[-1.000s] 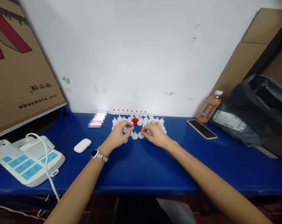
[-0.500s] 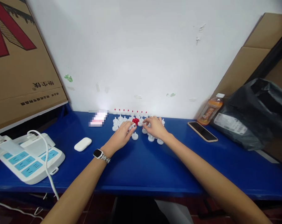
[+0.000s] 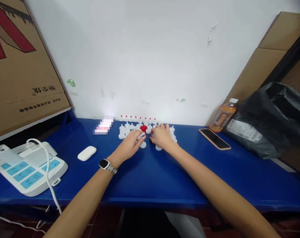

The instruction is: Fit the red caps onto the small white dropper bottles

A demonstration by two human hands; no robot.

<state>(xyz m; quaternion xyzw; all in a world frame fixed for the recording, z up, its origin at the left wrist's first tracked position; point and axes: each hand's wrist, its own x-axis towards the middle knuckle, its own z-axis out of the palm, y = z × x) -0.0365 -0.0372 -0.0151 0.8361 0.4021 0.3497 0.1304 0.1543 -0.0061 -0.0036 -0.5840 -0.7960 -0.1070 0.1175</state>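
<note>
My left hand (image 3: pixel 130 144) is closed in a pinch on a white nozzle cap (image 3: pixel 141 135), which its fingers partly cover. Facing it across a small gap, my right hand (image 3: pixel 162 136) has its fingertips pressed together; whatever lies between them is hidden. A pile of small red tips (image 3: pixel 143 128) sits just beyond and between the hands. Loose white caps with thin spouts surround both hands; one white cap (image 3: pixel 143 145) stands in front of the left fingertips. Along the wall runs a row of red-tipped white caps (image 3: pixel 140 120).
On the blue table (image 3: pixel 154 178), a white power strip (image 3: pixel 35 172) and a white oval case (image 3: pixel 87 153) lie left. A phone (image 3: pixel 215 138), an orange drink bottle (image 3: pixel 223 117) and a dark plastic bag (image 3: pixel 266 125) are right. Cardboard (image 3: pixel 23 76) leans at the left.
My right hand has shifted slightly left and closer to me, its fingers now lower beside the left hand. My left hand stays nearly in place with the white cap. The view has moved slightly.
</note>
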